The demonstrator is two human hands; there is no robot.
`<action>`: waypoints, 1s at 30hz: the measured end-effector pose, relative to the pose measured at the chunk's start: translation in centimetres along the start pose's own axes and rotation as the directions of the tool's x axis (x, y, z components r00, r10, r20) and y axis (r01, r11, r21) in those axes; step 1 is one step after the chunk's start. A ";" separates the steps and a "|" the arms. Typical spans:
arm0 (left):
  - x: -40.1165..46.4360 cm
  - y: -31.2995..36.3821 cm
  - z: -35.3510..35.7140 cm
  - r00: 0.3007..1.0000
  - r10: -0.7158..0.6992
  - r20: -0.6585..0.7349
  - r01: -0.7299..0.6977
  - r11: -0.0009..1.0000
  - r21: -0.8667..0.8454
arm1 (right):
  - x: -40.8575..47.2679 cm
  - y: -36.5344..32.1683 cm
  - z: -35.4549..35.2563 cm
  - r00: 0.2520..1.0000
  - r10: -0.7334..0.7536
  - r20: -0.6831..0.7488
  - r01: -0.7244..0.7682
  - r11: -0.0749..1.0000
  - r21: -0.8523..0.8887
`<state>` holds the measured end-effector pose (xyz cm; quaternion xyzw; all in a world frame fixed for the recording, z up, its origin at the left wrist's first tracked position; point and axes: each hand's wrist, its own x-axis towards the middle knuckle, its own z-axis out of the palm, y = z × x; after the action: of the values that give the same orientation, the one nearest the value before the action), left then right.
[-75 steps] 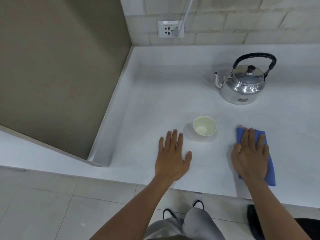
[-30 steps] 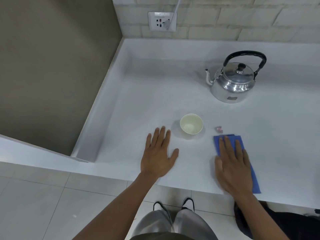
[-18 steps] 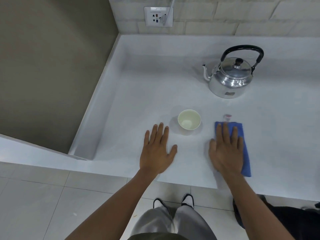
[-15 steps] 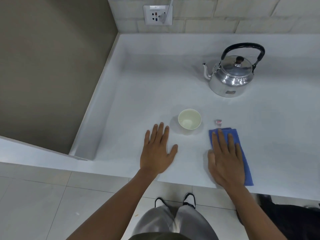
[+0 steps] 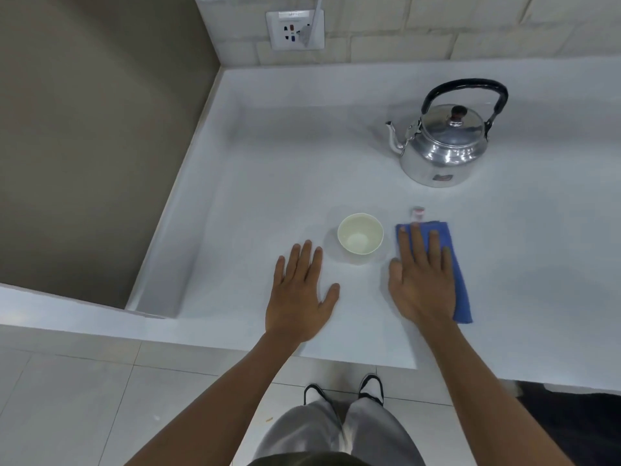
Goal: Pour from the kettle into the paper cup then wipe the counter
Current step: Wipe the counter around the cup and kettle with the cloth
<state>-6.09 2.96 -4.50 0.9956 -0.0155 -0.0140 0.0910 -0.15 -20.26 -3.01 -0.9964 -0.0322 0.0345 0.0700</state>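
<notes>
Shifted forward and left since half a second ago: blue cloth [image 5: 452, 260] under right hand [image 5: 424, 280], far edge now almost touching small pink-capped item [image 5: 418, 212], near paper cup [image 5: 360, 237]. Right fingers [image 5: 416, 242] straight, slightly spread, pressing cloth flat; left hand [image 5: 300, 294] flat on worktop [image 5: 255, 203], fingers apart, holding nothing. Kettle [image 5: 443, 146] upright, well behind, untouched. Risks: next stroke leftward clips cup, likely light, tips or slides; forward stroke knocks the small item away. Cup contents hard to tell.
</notes>
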 end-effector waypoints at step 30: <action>0.2 0.3 -0.2 0.999 -0.012 0.039 0.012 1.000 -0.016 | 6.6 2.8 -0.4 0.990 0.139 -0.023 -0.138 0.989 0.043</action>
<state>-5.93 2.73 -4.23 0.9945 -0.0111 -0.0340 0.0986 6.66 -22.62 -3.47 -0.9950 0.0387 0.0272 0.0883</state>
